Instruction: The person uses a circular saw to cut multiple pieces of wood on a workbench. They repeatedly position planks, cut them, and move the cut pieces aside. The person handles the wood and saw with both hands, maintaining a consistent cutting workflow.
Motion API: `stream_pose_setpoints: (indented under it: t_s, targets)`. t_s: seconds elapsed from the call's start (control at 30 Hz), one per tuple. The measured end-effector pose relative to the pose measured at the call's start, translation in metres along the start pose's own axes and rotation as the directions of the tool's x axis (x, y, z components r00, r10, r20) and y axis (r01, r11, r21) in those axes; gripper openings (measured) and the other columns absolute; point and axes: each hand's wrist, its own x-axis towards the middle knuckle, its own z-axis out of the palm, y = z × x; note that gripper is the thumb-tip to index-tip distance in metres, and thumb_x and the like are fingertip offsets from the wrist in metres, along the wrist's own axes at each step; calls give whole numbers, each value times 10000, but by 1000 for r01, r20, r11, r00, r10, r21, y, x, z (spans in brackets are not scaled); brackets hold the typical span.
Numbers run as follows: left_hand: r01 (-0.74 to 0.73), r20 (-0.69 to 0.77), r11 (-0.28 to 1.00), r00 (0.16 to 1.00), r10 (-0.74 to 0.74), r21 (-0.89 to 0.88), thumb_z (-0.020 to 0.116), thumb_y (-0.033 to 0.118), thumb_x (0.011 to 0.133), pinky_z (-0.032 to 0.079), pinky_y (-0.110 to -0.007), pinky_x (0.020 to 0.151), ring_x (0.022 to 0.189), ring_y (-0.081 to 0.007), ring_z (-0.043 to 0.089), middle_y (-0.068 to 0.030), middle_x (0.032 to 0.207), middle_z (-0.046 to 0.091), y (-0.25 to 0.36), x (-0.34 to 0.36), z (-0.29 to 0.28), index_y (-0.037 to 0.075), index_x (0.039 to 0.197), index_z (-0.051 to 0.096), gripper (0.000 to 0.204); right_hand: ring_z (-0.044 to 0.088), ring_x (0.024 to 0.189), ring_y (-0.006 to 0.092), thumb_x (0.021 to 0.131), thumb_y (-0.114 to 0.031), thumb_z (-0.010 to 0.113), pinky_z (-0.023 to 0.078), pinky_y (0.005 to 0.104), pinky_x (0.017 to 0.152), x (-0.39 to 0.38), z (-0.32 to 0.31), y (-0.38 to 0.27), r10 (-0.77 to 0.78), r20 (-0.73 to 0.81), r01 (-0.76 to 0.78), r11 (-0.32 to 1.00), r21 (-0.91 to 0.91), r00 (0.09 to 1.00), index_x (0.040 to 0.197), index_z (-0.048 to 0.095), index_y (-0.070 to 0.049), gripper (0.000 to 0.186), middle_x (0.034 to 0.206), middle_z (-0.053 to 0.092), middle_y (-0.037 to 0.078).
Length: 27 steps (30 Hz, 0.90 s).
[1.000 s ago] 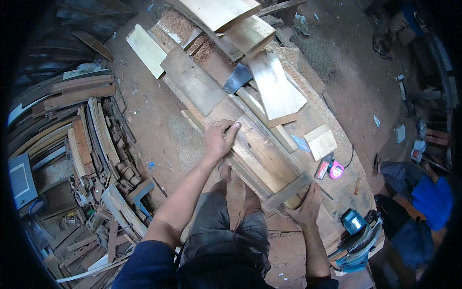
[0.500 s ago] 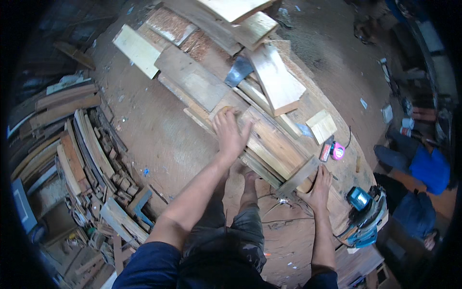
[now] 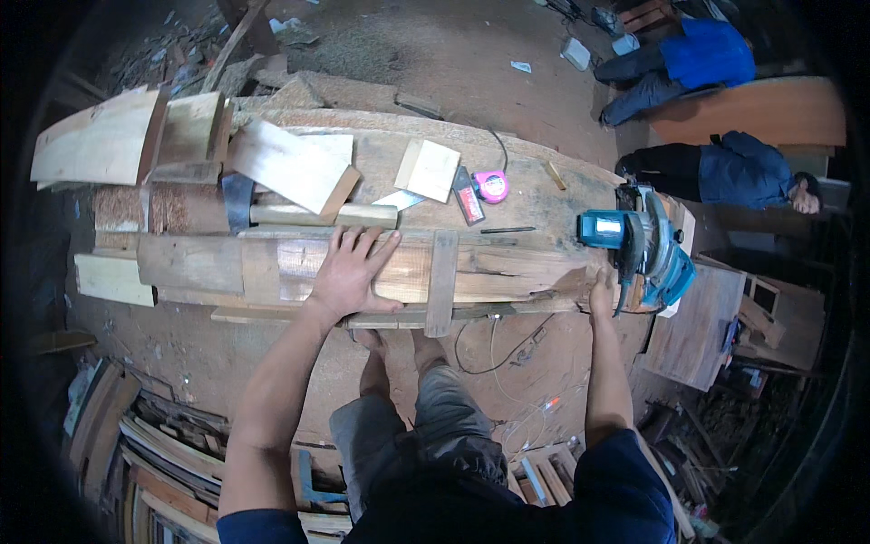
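Observation:
My left hand (image 3: 352, 274) lies flat with fingers spread on a light brown board (image 3: 408, 270), which stretches left to right along the workbench. A short wooden crosspiece (image 3: 441, 283) sits across that board, just right of the hand. At the right end of the bench, my right hand (image 3: 599, 294) is beside a teal circular saw (image 3: 639, 247), close to its dark cord. Shadow and the small size hide what those fingers grip, if anything. Behind the board lie a pencil (image 3: 507, 229), a pink tape measure (image 3: 490, 186) and a red and black box-shaped item (image 3: 470, 195).
Pale wood offcuts (image 3: 290, 168) and a blue-grey metal blade (image 3: 237, 201) lie on the bench's left part. Stacked planks (image 3: 168, 453) stand on the floor at lower left. Two people, one in bright blue (image 3: 707, 59), one in dark blue (image 3: 752, 172), are at upper right.
The view has turned, so the bench now runs level. My right hand has left the crosspiece and moved right to the saw. My left hand stays on the board.

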Motion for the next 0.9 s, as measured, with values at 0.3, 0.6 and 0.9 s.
stream_pose_setpoints:
  t_s: [0.3,0.6,0.9]
  targets:
    - [-49,-12,997,999,48,-62,747,780,672,242,-627,1199,1384,-440,435,-218,1502,488,-5,8,0,120,1622,383,1213,524,1370,254,1059,-575,496,379,381,1158,44,-25,42,103,232,-204,862,465,967,1521,503,-17,725,1496,568,144]
    - [-18,74,998,997,23,-66,727,782,710,241,-630,1196,1375,-424,431,-214,1509,473,-9,-2,-4,118,1641,325,1213,373,1510,302,1032,-676,480,256,377,1243,-7,15,-48,-12,226,-34,980,198,974,1591,428,-31,855,1597,470,146]
    - [8,60,997,998,-4,-75,725,787,704,228,-587,1219,1382,-400,424,-191,1516,464,-9,-6,-2,132,1641,324,1212,531,1369,376,1002,-276,675,373,456,1175,-68,62,-120,-629,-8,602,747,-283,777,1367,589,62,504,1410,595,254]
